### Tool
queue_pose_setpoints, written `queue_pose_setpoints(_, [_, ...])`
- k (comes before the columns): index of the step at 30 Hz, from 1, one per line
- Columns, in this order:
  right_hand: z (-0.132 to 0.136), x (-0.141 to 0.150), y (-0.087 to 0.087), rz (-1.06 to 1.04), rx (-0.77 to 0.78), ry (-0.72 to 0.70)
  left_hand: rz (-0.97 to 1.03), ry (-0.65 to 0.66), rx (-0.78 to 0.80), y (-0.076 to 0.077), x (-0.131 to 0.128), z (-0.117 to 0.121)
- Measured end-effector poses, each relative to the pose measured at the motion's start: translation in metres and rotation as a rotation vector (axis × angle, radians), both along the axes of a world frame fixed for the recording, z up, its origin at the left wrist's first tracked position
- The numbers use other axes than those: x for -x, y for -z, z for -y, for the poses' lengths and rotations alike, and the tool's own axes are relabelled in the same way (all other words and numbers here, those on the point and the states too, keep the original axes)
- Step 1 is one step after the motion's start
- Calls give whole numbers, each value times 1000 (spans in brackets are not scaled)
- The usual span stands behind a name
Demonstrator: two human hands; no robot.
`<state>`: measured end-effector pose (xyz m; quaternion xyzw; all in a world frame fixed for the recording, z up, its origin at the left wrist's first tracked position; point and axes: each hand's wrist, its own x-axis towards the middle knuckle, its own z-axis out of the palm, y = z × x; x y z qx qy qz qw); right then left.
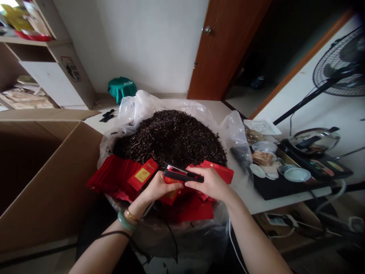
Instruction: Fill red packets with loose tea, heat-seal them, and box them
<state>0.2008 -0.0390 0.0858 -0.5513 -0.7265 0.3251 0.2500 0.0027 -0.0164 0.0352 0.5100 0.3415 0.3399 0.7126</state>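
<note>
Head view: the left hand (158, 186) and right hand (210, 184) both grip a black stapler (182, 176) closed on a red packet (173, 169), just above more red packets (111, 175) lying against loose black tea (171, 139) heaped in a clear plastic bag (134, 108).

Glare: blown-out white patch up in the top-left corner (7, 3), pretty harsh.
Light: soft and flat across the white wall (151, 45).
Shadows: cardboard box (28, 163) goes quite dark inside, dark doorway (256, 49) too.
Distortion: pedestal fan (339, 64) bends at the right edge.
Focus: red packets (114, 175) look decently sharp.
</note>
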Motion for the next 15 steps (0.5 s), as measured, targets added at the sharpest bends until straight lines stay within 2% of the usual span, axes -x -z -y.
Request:
queue_pose_setpoints(7, [2, 7, 2, 36, -92, 31, 1, -31, -34, -1, -2, 1])
queue_pose_setpoints(15, [1, 8, 9, 36, -114, 53, -45, -41, 47, -1, -1, 0])
